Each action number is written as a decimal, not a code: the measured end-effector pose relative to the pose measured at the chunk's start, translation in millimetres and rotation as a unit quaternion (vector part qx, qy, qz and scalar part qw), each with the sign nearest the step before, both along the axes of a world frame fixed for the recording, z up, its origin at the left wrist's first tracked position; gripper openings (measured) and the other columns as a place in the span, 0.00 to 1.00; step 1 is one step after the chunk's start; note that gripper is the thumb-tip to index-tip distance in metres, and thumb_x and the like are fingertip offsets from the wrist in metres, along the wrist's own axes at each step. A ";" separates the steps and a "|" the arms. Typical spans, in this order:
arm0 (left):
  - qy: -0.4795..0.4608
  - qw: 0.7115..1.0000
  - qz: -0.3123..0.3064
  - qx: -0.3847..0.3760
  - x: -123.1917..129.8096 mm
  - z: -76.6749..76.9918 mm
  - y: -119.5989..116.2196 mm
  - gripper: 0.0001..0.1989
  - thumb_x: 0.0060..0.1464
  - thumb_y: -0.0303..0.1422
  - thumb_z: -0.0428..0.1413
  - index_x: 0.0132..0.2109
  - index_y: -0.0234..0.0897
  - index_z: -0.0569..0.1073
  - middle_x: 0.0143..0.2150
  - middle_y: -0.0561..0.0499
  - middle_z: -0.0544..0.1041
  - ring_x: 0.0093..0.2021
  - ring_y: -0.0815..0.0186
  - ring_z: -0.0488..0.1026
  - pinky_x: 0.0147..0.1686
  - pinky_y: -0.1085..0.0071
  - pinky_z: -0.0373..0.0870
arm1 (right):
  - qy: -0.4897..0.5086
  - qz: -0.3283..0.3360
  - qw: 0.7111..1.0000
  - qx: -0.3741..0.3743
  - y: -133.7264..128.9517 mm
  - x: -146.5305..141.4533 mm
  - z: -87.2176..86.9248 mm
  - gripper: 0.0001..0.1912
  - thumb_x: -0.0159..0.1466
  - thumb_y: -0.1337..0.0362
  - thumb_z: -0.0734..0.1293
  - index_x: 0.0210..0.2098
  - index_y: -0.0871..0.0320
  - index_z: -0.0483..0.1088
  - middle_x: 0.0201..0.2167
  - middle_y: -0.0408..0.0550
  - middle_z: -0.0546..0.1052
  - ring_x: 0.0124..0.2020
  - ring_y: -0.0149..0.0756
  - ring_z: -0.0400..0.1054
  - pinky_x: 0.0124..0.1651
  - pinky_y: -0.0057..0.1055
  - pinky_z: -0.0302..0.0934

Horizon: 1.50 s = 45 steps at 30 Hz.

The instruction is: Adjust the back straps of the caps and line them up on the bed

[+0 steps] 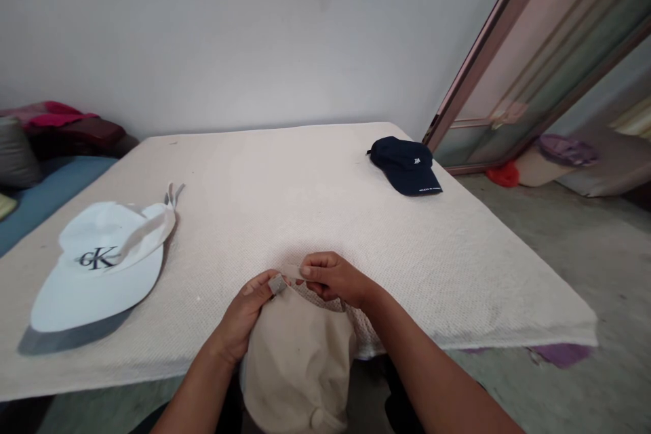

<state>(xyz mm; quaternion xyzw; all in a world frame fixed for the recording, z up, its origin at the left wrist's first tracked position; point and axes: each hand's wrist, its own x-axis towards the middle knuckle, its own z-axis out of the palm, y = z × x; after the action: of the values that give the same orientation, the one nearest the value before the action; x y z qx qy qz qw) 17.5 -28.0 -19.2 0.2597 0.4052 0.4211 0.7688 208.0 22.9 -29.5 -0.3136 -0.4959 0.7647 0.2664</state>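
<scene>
Room interior with a cloth-covered desk set against a plain pale wall.

The desk (315, 190) carries a cream textured cloth (508, 298) that reaches its near and right edges; a purple fabric edge (559, 354) shows beneath the near right corner. The wall (228, 47) is white and bare, evenly lit. At right a framed glass panel (534, 68) leans diagonally, with a red item (503, 174) and a purple-topped bundle (559, 156) at its foot. The floor (584, 251) is grey concrete. At left lies a blue mattress (51, 190) bearing dark red folded fabrics (71, 123).
</scene>
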 end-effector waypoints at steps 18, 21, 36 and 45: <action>-0.006 1.000 0.020 -0.011 1.1 -3.1 -0.1 0.06 0.51 0.32 0.58 0.37 0.36 0.74 0.32 0.48 0.78 0.30 0.66 0.74 0.33 0.71 0.69 | -0.021 0.041 0.999 -0.018 -2.8 1.7 4.2 0.13 0.59 0.57 0.65 0.29 0.62 0.69 0.17 0.38 0.62 0.17 0.21 0.52 0.19 0.20 0.43; 0.002 0.999 0.028 -0.016 1.0 -2.7 -1.0 0.07 0.49 0.32 0.59 0.37 0.37 0.74 0.31 0.49 0.78 0.29 0.67 0.73 0.32 0.72 0.68 | -0.034 0.043 0.998 -0.002 -2.6 1.6 3.2 0.12 0.59 0.58 0.65 0.29 0.62 0.69 0.17 0.38 0.62 0.17 0.21 0.51 0.18 0.20 0.43; 0.118 0.993 -0.004 0.002 3.0 3.5 -1.5 0.06 0.48 0.34 0.58 0.30 0.36 0.74 0.25 0.53 0.72 0.25 0.69 0.66 0.26 0.75 0.61 | -0.072 0.102 0.991 0.047 2.4 11.9 17.3 0.12 0.57 0.58 0.66 0.26 0.62 0.67 0.15 0.35 0.60 0.16 0.21 0.49 0.18 0.21 0.44; 0.113 0.994 0.003 0.004 4.0 3.4 -1.0 0.07 0.48 0.34 0.56 0.26 0.36 0.70 0.24 0.55 0.67 0.25 0.70 0.62 0.26 0.75 0.59 | -0.042 0.136 0.989 0.030 4.6 15.4 18.1 0.11 0.57 0.59 0.66 0.28 0.62 0.67 0.16 0.34 0.58 0.16 0.20 0.47 0.18 0.22 0.41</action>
<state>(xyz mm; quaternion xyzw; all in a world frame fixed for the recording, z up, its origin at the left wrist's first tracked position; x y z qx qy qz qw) 21.5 -29.0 -15.8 0.3070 0.4887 0.3929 0.7159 223.4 27.5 -11.5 -0.2670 -0.5674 0.7647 0.1483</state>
